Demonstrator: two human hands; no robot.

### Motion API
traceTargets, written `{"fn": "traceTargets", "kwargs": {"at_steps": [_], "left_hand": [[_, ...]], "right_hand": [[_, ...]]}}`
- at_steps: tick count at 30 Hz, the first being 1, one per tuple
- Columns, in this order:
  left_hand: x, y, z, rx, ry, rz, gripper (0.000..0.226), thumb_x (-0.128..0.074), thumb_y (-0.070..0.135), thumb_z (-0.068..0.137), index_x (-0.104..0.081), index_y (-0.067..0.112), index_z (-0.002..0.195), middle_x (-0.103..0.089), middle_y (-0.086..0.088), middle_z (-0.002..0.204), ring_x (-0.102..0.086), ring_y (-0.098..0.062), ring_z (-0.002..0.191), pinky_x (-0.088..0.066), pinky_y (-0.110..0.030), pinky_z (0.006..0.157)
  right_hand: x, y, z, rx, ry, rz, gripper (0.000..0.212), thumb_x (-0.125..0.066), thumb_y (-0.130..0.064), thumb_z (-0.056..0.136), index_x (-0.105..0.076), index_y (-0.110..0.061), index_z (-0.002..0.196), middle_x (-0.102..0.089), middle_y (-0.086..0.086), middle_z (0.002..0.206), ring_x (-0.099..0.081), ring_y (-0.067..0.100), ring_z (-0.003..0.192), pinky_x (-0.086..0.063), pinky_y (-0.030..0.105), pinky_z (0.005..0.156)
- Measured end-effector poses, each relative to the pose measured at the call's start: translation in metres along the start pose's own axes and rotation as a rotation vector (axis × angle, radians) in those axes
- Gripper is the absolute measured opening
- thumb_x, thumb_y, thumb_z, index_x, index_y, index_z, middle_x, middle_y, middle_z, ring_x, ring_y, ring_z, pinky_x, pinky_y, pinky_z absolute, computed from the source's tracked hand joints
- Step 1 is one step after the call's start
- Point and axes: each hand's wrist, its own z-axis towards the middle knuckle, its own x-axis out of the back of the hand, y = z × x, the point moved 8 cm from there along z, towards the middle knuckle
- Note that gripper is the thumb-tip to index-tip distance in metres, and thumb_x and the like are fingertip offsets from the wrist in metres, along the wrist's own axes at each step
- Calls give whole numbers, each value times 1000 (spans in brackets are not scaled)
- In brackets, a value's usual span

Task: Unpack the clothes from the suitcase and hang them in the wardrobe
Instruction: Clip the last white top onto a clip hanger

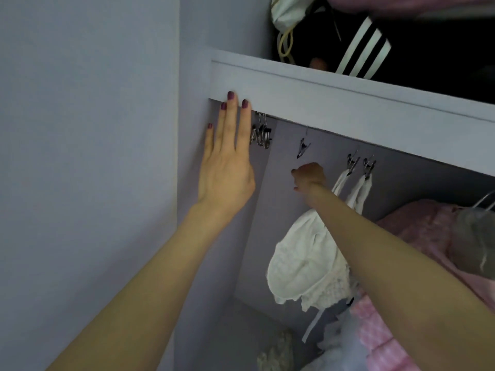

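My left hand [227,159] lies flat with straight fingers against the wardrobe's left side, its fingertips touching the pale shelf front [321,103]. My right hand [309,176] reaches into the wardrobe just under a hanging metal clip [303,148]; its fingers are curled and hold a white garment [308,263] that hangs below my wrist. Two more clips [360,164] to the right hold white cloth pieces [353,194]. The suitcase is out of view.
A cluster of spare metal clips [261,135] hangs beside my left fingers. Pink garments [428,231] on a hanger fill the right of the wardrobe. Above the shelf lie a black garment with white stripes [364,49] and a white bag [288,14].
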Motion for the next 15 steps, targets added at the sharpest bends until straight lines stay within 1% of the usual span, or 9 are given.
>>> {"fn": "traceTargets", "kwargs": {"at_steps": [1, 2, 4, 6, 7, 9, 12, 14, 15], "left_hand": [[-3, -1, -2, 17, -37, 10, 92, -45, -10, 72, 0, 8, 149, 4, -13, 158, -1, -27, 146, -14, -44, 118], [1, 3, -4, 18, -64, -1, 89, -44, -8, 75, 2, 9, 149, 6, -11, 158, 1, -25, 146, -12, -42, 119], [2, 4, -11, 24, -134, 6, 83, -43, -5, 81, 2, 9, 149, 6, -9, 158, 3, -24, 146, -9, -40, 119], [5, 6, -25, 39, -210, -21, 74, -44, -1, 86, -5, 7, 149, 0, -11, 158, 0, -25, 146, -11, -40, 119], [9, 7, -32, 48, -240, -41, 69, -44, 1, 88, -11, 7, 149, -6, -12, 157, -4, -26, 146, -14, -40, 118], [24, 12, -45, 51, -286, -55, 57, -44, 6, 91, -25, 6, 145, -22, -15, 153, -17, -28, 143, -24, -42, 114], [61, 22, -62, 5, -316, -36, 44, -43, 8, 92, -43, 6, 136, -42, -13, 141, -37, -29, 131, -35, -40, 105], [79, 26, -69, -23, -303, -34, 39, -44, 7, 91, -50, 6, 130, -50, -13, 133, -44, -30, 124, -39, -39, 99], [94, 28, -74, -46, -297, -41, 38, -44, 6, 91, -53, 6, 128, -52, -13, 131, -47, -31, 122, -41, -39, 97]], "right_hand": [[-2, -2, -8, 21, -31, -14, 7, -51, -11, 88, -56, -11, 83, -59, 12, 90, -64, 28, 91, -53, 38, 78], [1, -4, -20, 46, -62, -32, 10, -51, -10, 88, -61, -7, 90, -59, 13, 86, -62, 26, 83, -53, 38, 76], [2, -11, -45, 97, -136, -77, 15, -49, -10, 88, -61, -2, 91, -63, 20, 88, -57, 23, 78, -49, 34, 72], [5, -15, -74, 155, -205, -129, 22, -48, -13, 91, -62, 4, 96, -65, 22, 96, -60, 26, 84, -46, 31, 76], [9, -16, -92, 181, -234, -165, 26, -48, -15, 93, -63, 5, 101, -66, 20, 102, -62, 29, 92, -47, 31, 81], [20, -19, -126, 223, -259, -224, 27, -50, -19, 94, -62, 0, 110, -65, 15, 112, -60, 30, 106, -45, 29, 88], [40, -22, -181, 267, -282, -283, 25, -50, -21, 94, -61, -7, 111, -64, 10, 115, -58, 28, 110, -44, 28, 90], [49, -28, -203, 282, -283, -319, 27, -46, -19, 94, -60, -7, 113, -64, 12, 117, -57, 30, 111, -45, 30, 92], [56, -30, -218, 279, -266, -310, 28, -45, -18, 94, -60, -7, 114, -64, 12, 116, -58, 30, 110, -44, 29, 89]]}}
